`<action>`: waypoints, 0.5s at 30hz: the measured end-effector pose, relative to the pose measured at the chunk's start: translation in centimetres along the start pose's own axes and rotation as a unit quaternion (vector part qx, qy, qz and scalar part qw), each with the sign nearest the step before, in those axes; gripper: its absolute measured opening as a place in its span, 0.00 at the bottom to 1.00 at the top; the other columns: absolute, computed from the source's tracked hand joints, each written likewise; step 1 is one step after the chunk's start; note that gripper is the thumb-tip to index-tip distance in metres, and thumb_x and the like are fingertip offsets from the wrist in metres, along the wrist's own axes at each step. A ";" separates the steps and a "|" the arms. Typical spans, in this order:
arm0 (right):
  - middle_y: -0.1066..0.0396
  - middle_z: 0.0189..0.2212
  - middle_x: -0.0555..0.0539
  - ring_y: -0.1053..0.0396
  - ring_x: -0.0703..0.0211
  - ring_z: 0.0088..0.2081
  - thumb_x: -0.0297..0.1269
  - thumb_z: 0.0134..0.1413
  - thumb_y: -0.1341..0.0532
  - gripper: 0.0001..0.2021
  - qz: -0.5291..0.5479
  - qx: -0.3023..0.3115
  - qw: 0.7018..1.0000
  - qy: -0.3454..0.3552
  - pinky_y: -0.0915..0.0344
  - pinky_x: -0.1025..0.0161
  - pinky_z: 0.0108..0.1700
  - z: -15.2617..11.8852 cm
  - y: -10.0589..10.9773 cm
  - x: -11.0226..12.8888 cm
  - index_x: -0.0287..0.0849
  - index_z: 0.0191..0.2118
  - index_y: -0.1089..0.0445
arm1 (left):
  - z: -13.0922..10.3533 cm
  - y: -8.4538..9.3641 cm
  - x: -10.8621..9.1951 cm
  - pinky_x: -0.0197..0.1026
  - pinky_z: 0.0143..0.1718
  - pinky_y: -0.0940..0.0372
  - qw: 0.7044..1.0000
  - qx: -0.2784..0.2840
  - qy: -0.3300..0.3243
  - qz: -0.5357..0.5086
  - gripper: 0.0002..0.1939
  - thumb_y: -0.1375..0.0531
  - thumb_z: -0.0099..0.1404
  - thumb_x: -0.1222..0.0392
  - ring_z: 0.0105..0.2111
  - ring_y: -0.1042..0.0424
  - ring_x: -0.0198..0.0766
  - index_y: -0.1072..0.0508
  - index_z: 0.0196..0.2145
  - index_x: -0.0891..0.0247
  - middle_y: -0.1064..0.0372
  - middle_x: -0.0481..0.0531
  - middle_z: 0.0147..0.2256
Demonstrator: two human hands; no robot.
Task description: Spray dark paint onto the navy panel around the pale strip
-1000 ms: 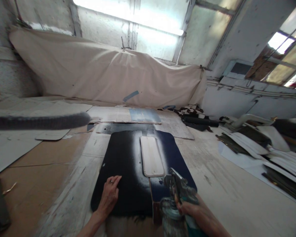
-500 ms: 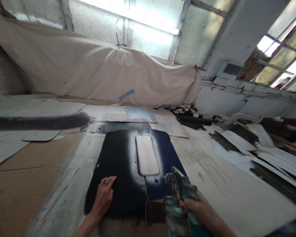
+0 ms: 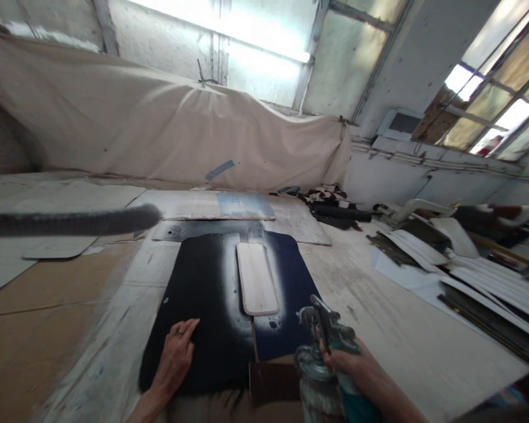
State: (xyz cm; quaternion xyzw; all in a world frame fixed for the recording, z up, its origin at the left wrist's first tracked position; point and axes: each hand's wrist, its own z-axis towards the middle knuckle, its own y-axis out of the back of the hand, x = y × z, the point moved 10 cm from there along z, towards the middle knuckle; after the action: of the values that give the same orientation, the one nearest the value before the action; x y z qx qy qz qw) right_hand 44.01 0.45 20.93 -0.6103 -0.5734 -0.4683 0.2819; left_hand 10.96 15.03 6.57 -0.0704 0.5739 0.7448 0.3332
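My left hand (image 3: 175,356), with a ring on one finger, rests on a black sheet (image 3: 198,288), its fingers stretched out and holding nothing. A metal spray gun (image 3: 324,326) with a cup beneath it is gripped in my right hand (image 3: 350,361), over the lower right side of the sheets. Between the hands and farther off lies a pale panel (image 3: 258,279) with rounded corners. White overspray surrounds it on the black sheet and on a dark blue sheet (image 3: 286,326). A dark brown piece (image 3: 273,382) lies at the near edge, partly hidden by the gun's cup.
Pale boards (image 3: 207,204) lie behind the sheets. Stacked panels (image 3: 489,294) stand at right, with dark rolls and scraps (image 3: 339,211) farther back. A dark, blurred hose-like thing (image 3: 70,222) juts in from the left. A beige cloth (image 3: 171,129) hangs behind the table.
The view has turned slightly, so the scene sits a little farther left. My right hand and the spray gun have moved slightly right of the pale panel. My left hand stays on the black sheet.
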 end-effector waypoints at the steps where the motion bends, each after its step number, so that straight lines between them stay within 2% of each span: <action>1: 0.40 0.20 0.53 0.42 0.62 0.25 0.34 0.34 0.44 0.06 0.004 0.002 1.000 0.003 0.45 0.63 0.29 0.1 0.0 0.0 0.40 0.25 0.37 | 0.0 0.0 0.0 0.47 0.50 0.39 1.000 0.000 0.000 0.002 0.24 0.52 0.54 0.69 0.47 0.37 0.40 0.33 0.48 0.59 0.31 0.51 0.46; 5: 0.39 0.21 0.52 0.43 0.63 0.25 0.33 0.34 0.44 0.06 -0.006 0.012 1.000 0.028 0.45 0.63 0.30 0.7 -0.2 1.3 0.39 0.25 0.36 | 0.0 0.0 -0.2 0.47 0.50 0.39 1.000 0.008 -0.001 0.007 0.24 0.53 0.54 0.69 0.47 0.37 0.40 0.33 0.48 0.60 0.32 0.51 0.46; 11: 0.37 0.21 0.51 0.42 0.61 0.27 0.36 0.33 0.43 0.05 -0.013 0.020 0.994 0.105 0.45 0.62 0.31 2.1 -1.0 7.4 0.40 0.22 0.36 | -0.2 -0.1 0.0 0.48 0.50 0.39 1.000 0.013 0.004 0.011 0.24 0.53 0.55 0.70 0.48 0.37 0.40 0.33 0.48 0.60 0.32 0.51 0.47; 15: 0.35 0.23 0.49 0.39 0.59 0.29 0.36 0.36 0.43 0.06 -0.018 0.028 0.989 0.145 0.43 0.61 0.34 3.4 -1.5 10.4 0.39 0.23 0.34 | -0.4 -0.4 0.4 0.49 0.50 0.39 1.000 0.023 0.017 0.012 0.26 0.54 0.54 0.71 0.48 0.37 0.40 0.33 0.49 0.60 0.32 0.52 0.47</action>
State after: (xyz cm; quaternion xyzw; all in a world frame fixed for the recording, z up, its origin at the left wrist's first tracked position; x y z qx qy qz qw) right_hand 42.41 8.24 28.58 -0.5176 -0.5501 -0.5404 0.3707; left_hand 10.78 14.89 5.87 -0.0686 0.5976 0.7337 0.3160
